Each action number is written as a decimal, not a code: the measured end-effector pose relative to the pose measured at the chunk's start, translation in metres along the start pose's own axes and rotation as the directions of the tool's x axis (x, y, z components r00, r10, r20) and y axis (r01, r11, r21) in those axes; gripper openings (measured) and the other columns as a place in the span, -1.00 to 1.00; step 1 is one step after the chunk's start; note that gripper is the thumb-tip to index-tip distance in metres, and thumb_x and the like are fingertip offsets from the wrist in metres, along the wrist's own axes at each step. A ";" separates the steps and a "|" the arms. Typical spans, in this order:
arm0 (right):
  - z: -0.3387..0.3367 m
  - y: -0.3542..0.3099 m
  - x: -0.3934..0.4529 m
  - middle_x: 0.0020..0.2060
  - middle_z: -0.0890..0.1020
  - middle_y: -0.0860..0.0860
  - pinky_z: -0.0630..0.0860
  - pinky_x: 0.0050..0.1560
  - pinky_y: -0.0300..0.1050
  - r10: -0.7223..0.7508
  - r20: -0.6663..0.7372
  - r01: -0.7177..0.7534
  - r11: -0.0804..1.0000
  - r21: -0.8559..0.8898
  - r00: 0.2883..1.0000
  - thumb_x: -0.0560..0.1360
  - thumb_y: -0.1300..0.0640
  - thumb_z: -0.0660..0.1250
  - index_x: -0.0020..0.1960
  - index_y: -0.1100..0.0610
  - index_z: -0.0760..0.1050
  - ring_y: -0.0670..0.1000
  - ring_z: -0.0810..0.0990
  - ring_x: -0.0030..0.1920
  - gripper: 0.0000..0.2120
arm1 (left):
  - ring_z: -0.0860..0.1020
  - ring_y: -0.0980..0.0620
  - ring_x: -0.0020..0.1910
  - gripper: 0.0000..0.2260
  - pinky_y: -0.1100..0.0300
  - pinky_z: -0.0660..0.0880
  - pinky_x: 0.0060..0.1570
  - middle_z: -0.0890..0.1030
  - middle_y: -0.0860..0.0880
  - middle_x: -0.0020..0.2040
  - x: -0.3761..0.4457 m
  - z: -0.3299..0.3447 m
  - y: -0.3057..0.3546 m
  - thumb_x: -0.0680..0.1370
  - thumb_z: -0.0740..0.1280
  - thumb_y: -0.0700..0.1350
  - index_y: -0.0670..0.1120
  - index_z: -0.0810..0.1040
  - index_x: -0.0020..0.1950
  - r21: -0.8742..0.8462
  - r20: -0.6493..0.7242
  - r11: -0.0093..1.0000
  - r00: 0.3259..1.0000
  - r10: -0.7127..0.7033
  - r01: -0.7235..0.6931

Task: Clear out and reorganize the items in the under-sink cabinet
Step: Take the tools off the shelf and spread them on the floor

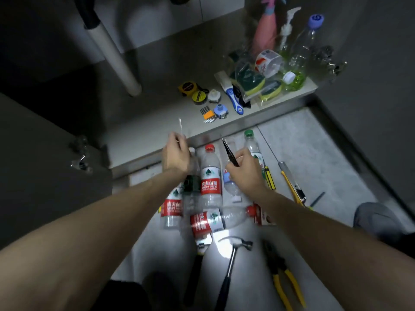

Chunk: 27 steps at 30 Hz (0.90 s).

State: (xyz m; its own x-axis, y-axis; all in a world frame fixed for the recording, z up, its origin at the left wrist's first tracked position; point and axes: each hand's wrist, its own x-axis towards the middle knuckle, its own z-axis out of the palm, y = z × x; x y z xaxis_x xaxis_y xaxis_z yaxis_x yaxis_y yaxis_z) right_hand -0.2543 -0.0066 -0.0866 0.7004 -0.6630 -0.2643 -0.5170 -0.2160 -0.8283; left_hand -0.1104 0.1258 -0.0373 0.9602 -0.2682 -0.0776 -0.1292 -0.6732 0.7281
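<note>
My left hand (176, 153) pinches a thin pale stick-like tool (180, 125) just above the cabinet's front edge. My right hand (243, 169) grips black tweezers (229, 151), tips pointing up and left. Below both hands, several clear water bottles with red labels (210, 176) lie and stand on the floor. Inside the cabinet floor (157, 122) sit a yellow tape measure (187, 87), a black tape roll (198, 96), an orange bit holder (207, 114) and a blue-handled tool (234, 98).
At the cabinet's back right stand a pink spray bottle (266, 30), a pump bottle (286, 30), a clear bottle with green liquid (298, 61) and bagged sponges (253, 81). A white drain pipe (114, 52) comes down at left. A hammer (231, 261), pliers (280, 272) and utility knives (292, 182) lie on the floor.
</note>
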 end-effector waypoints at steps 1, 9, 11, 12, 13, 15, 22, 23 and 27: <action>-0.004 0.005 -0.013 -0.20 0.65 0.00 0.60 -0.25 0.01 0.018 -0.004 -0.018 0.999 0.029 1.000 0.51 0.10 0.36 0.03 0.04 0.41 0.03 0.66 -0.23 -0.85 | 0.57 -0.22 -0.15 -0.77 -0.05 0.53 -0.22 0.59 -0.15 -0.14 -0.023 0.001 -0.001 0.68 0.10 0.06 -0.07 0.38 -0.02 0.002 0.034 1.000 0.999 0.009 -0.009; -0.036 0.064 -0.140 -0.15 0.57 0.07 0.41 -0.17 0.02 0.217 -0.142 -0.230 0.969 -0.085 0.966 0.68 -0.11 0.06 0.03 0.10 0.31 0.18 0.55 -0.12 -0.72 | 0.51 -0.15 -0.19 -0.75 0.05 0.36 -0.19 0.56 -0.10 -0.16 -0.183 -0.015 -0.051 0.65 0.10 0.07 -0.06 0.42 -0.05 0.125 0.108 0.971 0.971 -0.215 0.201; -0.042 0.068 -0.161 -0.16 0.54 0.03 0.37 -0.17 0.03 0.259 -0.136 -0.278 0.949 -0.146 0.956 0.67 -0.14 0.03 0.00 0.10 0.33 0.14 0.50 -0.14 -0.68 | 0.56 -0.17 -0.10 -0.72 0.05 0.46 -0.12 0.61 -0.12 -0.10 -0.203 -0.030 -0.069 0.65 0.13 0.10 -0.06 0.49 -0.02 0.182 0.153 0.954 0.951 -0.268 0.240; -0.044 0.069 -0.169 -0.14 0.55 0.04 0.36 -0.16 0.02 0.260 -0.134 -0.281 0.944 -0.172 0.956 0.67 -0.15 0.02 0.01 0.09 0.35 0.15 0.50 -0.12 -0.68 | 0.57 -0.16 -0.09 -0.72 0.05 0.50 -0.09 0.62 -0.13 -0.07 -0.206 -0.039 -0.076 0.66 0.13 0.08 -0.07 0.51 -0.03 0.199 0.158 0.947 0.945 -0.286 0.253; -0.046 0.068 -0.174 -0.13 0.56 0.05 0.37 -0.15 0.02 0.251 -0.135 -0.275 0.941 -0.198 0.958 0.66 -0.15 0.02 0.01 0.09 0.36 0.16 0.53 -0.10 -0.68 | 0.57 -0.14 -0.09 -0.72 0.05 0.51 -0.07 0.63 -0.15 -0.05 -0.205 -0.048 -0.083 0.67 0.13 0.05 -0.08 0.53 -0.03 0.211 0.150 0.941 0.943 -0.298 0.264; -0.050 0.057 -0.175 -0.15 0.58 0.04 0.42 -0.16 0.01 0.214 -0.148 -0.247 0.934 -0.258 0.966 0.66 -0.14 0.03 -0.02 0.08 0.37 0.16 0.57 -0.10 -0.68 | 0.54 -0.11 -0.11 -0.71 0.08 0.48 -0.09 0.64 -0.18 0.00 -0.189 -0.065 -0.090 0.68 0.12 0.00 -0.12 0.56 0.02 0.238 0.107 0.927 0.941 -0.322 0.291; -0.050 -0.021 -0.109 -0.14 0.54 0.09 0.49 0.00 0.09 0.004 -0.077 -0.022 0.971 -0.238 0.997 0.60 0.06 0.31 -0.25 0.05 0.38 0.15 0.49 -0.03 -0.74 | 0.61 -0.25 0.07 -0.79 0.06 0.54 0.03 0.65 -0.26 0.10 -0.094 -0.072 -0.091 0.58 0.26 -0.13 -0.16 0.65 0.08 0.012 -0.017 0.829 0.829 -0.559 0.559; -0.047 -0.032 -0.098 -0.14 0.54 0.08 0.49 0.01 0.10 -0.034 -0.055 0.020 0.968 -0.250 0.998 0.59 0.06 0.33 -0.27 0.03 0.39 0.16 0.49 -0.02 -0.73 | 0.61 -0.23 0.05 -0.81 0.07 0.54 0.02 0.65 -0.24 0.09 -0.084 -0.068 -0.094 0.57 0.28 -0.12 -0.13 0.65 0.06 -0.028 -0.032 0.810 0.809 -0.587 0.586; -0.022 -0.051 -0.059 -0.26 0.56 0.02 0.51 -0.20 0.03 -0.100 0.060 0.109 0.980 -0.165 0.993 0.56 0.04 0.39 -0.22 0.08 0.48 0.09 0.55 -0.20 -0.78 | 0.61 -0.18 -0.04 -0.89 0.15 0.49 -0.07 0.69 -0.17 0.01 -0.046 -0.050 -0.130 0.54 0.34 -0.13 -0.03 0.58 -0.18 -0.147 -0.074 0.750 0.749 -0.659 0.645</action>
State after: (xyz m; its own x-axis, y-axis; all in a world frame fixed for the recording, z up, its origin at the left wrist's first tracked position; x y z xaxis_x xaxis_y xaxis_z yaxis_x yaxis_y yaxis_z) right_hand -0.2801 0.0280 -0.0179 0.7771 -0.5935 -0.2097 -0.5120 -0.4022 -0.7591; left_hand -0.1254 0.2604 -0.0939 0.8222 0.2936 -0.4876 0.5591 -0.5768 0.5956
